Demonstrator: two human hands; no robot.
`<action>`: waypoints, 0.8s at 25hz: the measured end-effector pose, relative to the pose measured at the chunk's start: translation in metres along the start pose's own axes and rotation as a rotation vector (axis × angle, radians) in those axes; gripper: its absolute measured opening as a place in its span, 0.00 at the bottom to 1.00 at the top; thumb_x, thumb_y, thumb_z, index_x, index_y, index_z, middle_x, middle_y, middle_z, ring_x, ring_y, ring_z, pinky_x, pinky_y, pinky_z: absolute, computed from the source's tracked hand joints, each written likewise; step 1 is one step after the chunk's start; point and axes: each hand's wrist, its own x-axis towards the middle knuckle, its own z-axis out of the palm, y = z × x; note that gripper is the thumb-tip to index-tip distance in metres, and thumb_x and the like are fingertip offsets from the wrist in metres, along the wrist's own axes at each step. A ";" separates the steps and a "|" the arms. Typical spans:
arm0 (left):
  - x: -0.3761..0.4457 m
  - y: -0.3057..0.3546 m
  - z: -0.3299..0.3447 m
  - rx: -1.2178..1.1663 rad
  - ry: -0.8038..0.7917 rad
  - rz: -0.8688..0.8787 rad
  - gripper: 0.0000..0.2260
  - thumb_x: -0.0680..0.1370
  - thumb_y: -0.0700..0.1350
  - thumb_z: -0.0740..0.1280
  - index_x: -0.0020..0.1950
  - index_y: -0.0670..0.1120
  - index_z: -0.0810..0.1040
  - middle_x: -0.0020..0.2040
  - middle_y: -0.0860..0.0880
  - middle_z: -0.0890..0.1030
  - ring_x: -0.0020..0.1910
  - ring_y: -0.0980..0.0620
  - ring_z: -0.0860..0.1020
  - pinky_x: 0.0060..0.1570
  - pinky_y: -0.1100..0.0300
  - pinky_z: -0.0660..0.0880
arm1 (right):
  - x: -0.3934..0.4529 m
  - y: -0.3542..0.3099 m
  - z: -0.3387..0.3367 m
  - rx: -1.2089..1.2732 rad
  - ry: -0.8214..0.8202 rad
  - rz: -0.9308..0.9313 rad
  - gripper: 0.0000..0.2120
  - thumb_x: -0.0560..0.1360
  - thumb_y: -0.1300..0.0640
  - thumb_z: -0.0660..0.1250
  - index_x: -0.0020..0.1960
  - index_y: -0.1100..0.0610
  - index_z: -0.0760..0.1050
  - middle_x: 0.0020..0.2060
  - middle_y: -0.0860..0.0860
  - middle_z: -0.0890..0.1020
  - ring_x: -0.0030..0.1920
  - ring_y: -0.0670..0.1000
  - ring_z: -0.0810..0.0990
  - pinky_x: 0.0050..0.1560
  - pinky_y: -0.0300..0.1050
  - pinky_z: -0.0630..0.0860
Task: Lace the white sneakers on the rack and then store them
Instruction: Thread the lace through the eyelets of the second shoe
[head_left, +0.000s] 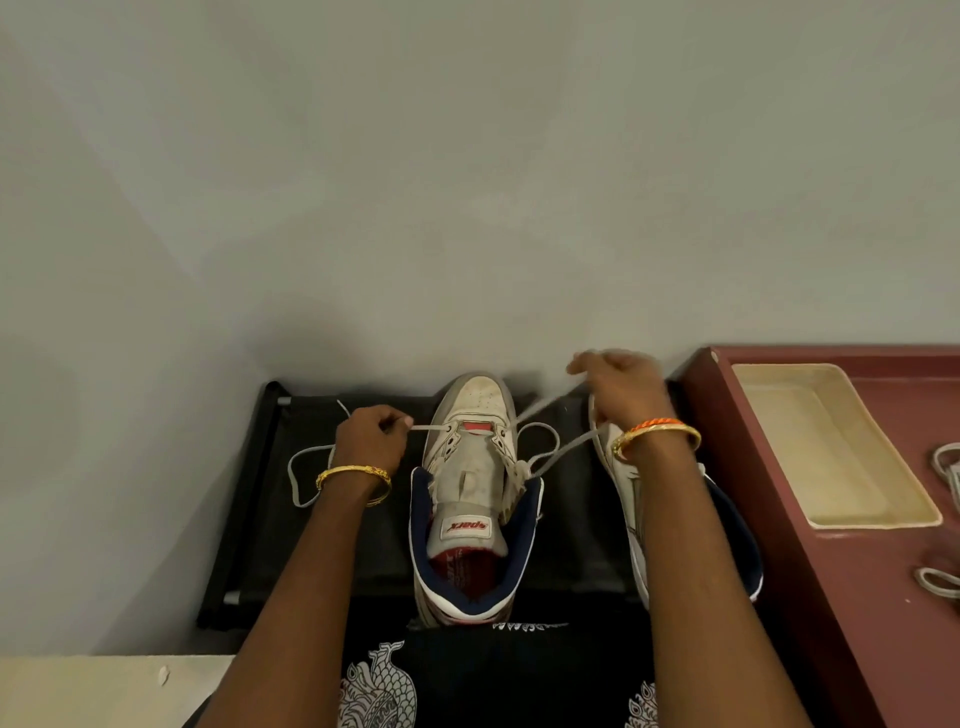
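Note:
A white sneaker with a navy collar stands toe-away on the black rack, its tongue pulled out. My left hand pinches one end of the white lace just left of the lowest eyelets, and the slack loops behind my wrist. My right hand is raised and blurred to the right of the toe, gripping the other lace end, which runs taut from the eyelets. The second white sneaker lies on the rack under my right forearm, partly hidden.
A maroon surface adjoins the rack on the right, carrying a cream tray and loose white laces at the frame edge. A grey wall rises behind the rack. My patterned dark clothing fills the bottom.

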 end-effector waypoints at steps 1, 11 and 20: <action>0.001 -0.001 -0.001 0.006 0.025 -0.015 0.09 0.79 0.41 0.63 0.55 0.39 0.79 0.44 0.45 0.78 0.41 0.51 0.76 0.46 0.58 0.72 | -0.002 -0.012 -0.010 0.026 0.157 -0.133 0.10 0.74 0.60 0.63 0.35 0.56 0.78 0.26 0.49 0.73 0.25 0.47 0.68 0.29 0.39 0.67; 0.004 0.007 0.009 0.019 -0.242 0.031 0.08 0.76 0.46 0.68 0.52 0.43 0.78 0.48 0.48 0.79 0.49 0.51 0.75 0.51 0.58 0.71 | 0.006 0.044 0.030 -0.796 -0.135 -0.284 0.12 0.73 0.60 0.64 0.55 0.55 0.78 0.57 0.52 0.78 0.61 0.54 0.72 0.68 0.52 0.61; 0.000 0.019 0.011 -0.320 -0.062 -0.330 0.10 0.80 0.36 0.59 0.39 0.43 0.66 0.46 0.41 0.78 0.49 0.42 0.79 0.47 0.52 0.77 | 0.010 0.070 0.053 -0.615 -0.276 -0.204 0.07 0.73 0.56 0.69 0.41 0.60 0.75 0.42 0.56 0.81 0.45 0.56 0.79 0.49 0.48 0.77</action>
